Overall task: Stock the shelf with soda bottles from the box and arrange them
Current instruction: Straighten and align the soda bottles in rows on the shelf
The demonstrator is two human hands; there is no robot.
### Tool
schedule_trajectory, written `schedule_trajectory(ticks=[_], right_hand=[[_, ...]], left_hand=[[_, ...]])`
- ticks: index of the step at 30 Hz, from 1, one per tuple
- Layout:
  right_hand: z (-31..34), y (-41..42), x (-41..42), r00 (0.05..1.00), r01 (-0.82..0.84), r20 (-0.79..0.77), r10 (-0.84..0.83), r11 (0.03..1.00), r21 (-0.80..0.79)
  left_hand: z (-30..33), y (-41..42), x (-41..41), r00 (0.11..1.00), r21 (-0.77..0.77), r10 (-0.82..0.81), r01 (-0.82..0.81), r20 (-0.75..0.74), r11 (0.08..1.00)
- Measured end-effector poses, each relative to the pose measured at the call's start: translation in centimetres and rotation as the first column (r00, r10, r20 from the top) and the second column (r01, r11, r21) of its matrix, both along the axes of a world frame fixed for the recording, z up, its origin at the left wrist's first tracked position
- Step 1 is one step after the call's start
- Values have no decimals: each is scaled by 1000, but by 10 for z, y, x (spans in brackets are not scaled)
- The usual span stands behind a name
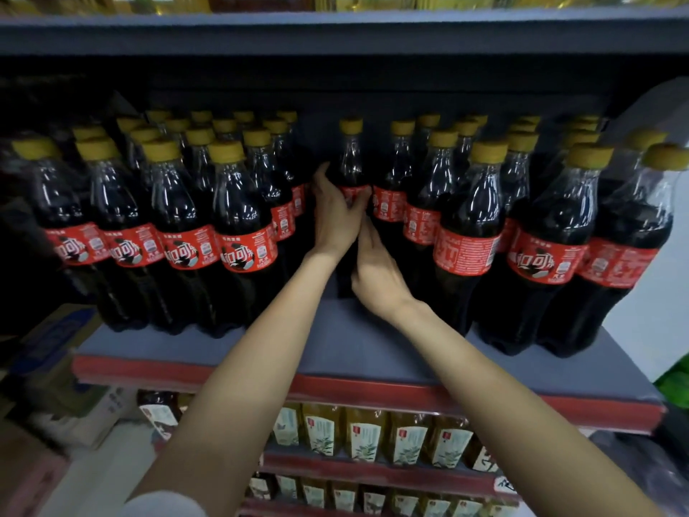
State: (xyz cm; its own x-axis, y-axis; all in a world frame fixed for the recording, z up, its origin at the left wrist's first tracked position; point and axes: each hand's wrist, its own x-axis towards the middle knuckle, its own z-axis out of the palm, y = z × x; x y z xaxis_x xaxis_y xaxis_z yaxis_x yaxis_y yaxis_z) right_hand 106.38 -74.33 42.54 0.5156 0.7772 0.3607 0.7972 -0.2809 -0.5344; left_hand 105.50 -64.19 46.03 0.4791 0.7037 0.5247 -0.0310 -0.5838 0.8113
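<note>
A dark cola bottle (351, 158) with a yellow cap and red label stands deep in the middle gap of the grey shelf (358, 352). My left hand (335, 214) grips it around the label, thumb curled over the front. My right hand (376, 270) lies against the bottle's lower body, fingers straight and pointing up. Several matching bottles fill the shelf in rows on the left (238, 233) and on the right (466, 225).
The shelf has a red front edge (373, 397). Below it stand rows of yellow tea bottles (365, 434). A cardboard box (56, 367) sits on the floor at lower left. Another shelf board (335, 35) hangs close overhead.
</note>
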Motion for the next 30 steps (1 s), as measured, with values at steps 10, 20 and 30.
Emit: schedule_trajectory(ticks=[10, 20, 30], right_hand=[[1, 45, 8, 979, 35, -199, -36, 999, -7], [-17, 61, 18, 983, 183, 8, -183, 983, -6], [-19, 82, 23, 956, 255, 159, -248, 966, -28]], left_hand=[[-2, -1, -24, 994, -153, -102, 96, -36, 984], [-27, -8, -34, 983, -483, -141, 179, 114, 857], [-21, -13, -30, 959, -618, -164, 275, 232, 737]])
